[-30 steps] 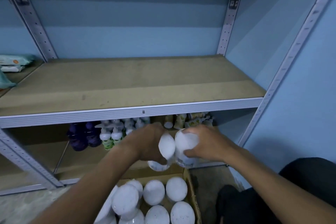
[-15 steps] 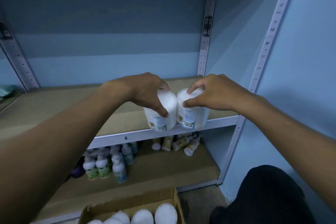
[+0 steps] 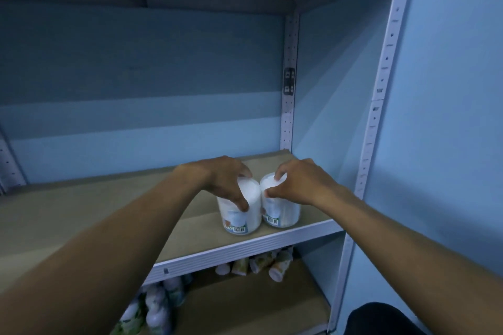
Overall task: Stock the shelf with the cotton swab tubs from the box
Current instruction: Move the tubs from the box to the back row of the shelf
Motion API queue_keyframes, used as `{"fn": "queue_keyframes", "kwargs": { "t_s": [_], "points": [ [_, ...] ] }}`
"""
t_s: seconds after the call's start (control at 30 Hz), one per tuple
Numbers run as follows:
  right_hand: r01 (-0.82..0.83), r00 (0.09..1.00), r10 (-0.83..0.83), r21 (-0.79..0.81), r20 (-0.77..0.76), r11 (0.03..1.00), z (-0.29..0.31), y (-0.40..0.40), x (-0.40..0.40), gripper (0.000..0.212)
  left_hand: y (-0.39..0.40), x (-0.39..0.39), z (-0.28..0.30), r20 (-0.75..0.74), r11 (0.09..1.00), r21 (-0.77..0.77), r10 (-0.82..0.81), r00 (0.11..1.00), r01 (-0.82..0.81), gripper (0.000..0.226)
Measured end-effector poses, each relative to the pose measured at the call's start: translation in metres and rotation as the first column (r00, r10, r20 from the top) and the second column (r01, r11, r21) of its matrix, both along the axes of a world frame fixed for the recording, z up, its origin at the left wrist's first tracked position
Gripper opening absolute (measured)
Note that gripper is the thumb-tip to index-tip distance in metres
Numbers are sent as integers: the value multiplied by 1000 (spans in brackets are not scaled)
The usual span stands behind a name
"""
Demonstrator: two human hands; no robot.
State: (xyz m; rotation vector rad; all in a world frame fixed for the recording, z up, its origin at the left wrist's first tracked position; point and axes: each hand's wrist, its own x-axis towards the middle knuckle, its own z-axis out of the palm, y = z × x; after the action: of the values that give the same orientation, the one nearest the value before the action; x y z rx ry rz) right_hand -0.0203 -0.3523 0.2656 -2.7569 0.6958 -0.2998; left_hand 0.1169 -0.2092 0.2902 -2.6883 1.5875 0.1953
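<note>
**user1:** Head cam question, what's each hand doing here?

**user2:** Left hand (image 3: 227, 182) is wrapped over the top of the left tub (image 3: 241, 212), thumb down its front. Right hand (image 3: 295, 183) is clamped on the right tub (image 3: 280, 211), fingers on the lid, thumb on the side. So both are holding one cotton swab tub each.

**user1:** Are the tubs on the shelf or in the air?

**user2:** They look set down on the shelf (image 3: 109, 215), upright, near the front edge at the right end. They're side by side, touching or just about. Barcode stickers face the camera low on both.

**user1:** Anything else around?

**user2:** That shelf board is brown with a pale metal front rail (image 3: 245, 249). Perforated metal uprights (image 3: 381, 90) run up the right side against the blue wall (image 3: 449, 117). On the lower shelf (image 3: 245, 304) there are small bottles (image 3: 255, 264) lying down at the back and pump bottles (image 3: 158, 299) further left, blurry. No box in frame.
</note>
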Motion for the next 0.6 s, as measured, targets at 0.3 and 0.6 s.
{"fn": "queue_keyframes", "kwargs": {
  "t_s": [0.3,0.6],
  "points": [
    [79,997,-80,43,22,996,-29,-13,14,48,-14,18,-20,-80,1000,-25,-3,997,1,72],
    [73,997,-74,28,32,997,-33,-7,12,55,-7,20,-29,-100,997,-80,4,995,-12,76]
  ]
}}
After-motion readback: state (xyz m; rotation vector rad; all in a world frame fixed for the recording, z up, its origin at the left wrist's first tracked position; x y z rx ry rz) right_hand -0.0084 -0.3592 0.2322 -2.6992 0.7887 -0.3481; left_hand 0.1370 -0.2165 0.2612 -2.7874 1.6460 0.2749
